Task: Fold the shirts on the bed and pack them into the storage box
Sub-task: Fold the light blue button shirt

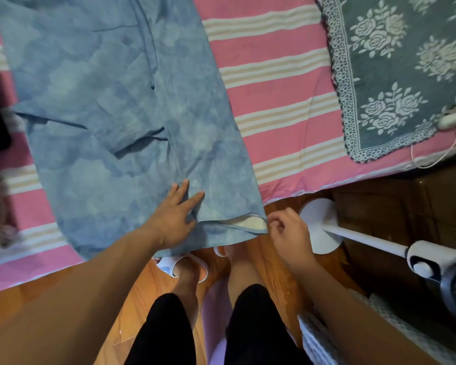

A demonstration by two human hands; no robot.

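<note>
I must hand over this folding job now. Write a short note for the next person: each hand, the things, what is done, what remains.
Left hand: flat, fingers spread, pressing the blue shirt near its hem.
Right hand: fingers curled at the hem corner by the bed edge; whether it pinches the cloth is unclear.
Shirt: spread on the striped bed, hem hanging over the edge.
Storage box: not identifiable in view.
Done: shirt laid out.
Left: fold it, pack it.

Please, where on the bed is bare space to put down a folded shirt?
One bare patch of striped sheet lies between the blue shirt and the grey floral cover, reaching the bed's near edge. The near-left corner, left of the shirt, is also bare. The near middle is crowded: the left hand presses the shirt and the right hand is at its hem corner.
</note>
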